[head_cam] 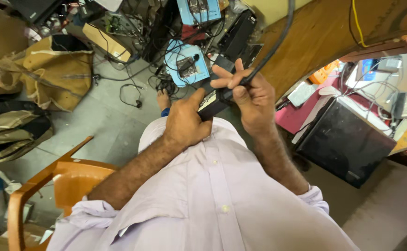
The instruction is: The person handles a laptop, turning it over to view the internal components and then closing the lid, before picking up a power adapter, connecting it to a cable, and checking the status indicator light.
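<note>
My left hand grips the near end of a black rectangular power adapter held in front of my chest. My right hand pinches the thick black cable where it enters the adapter's far end, with two fingers stretched out. The cable runs up and out of the top of the view. Both forearms come out of rolled-up pale lilac shirt sleeves.
An orange plastic chair stands at lower left. Tan bags lie on the grey floor beside tangled wires and blue electronic units. A wooden tabletop lies to the right, with a black box below it.
</note>
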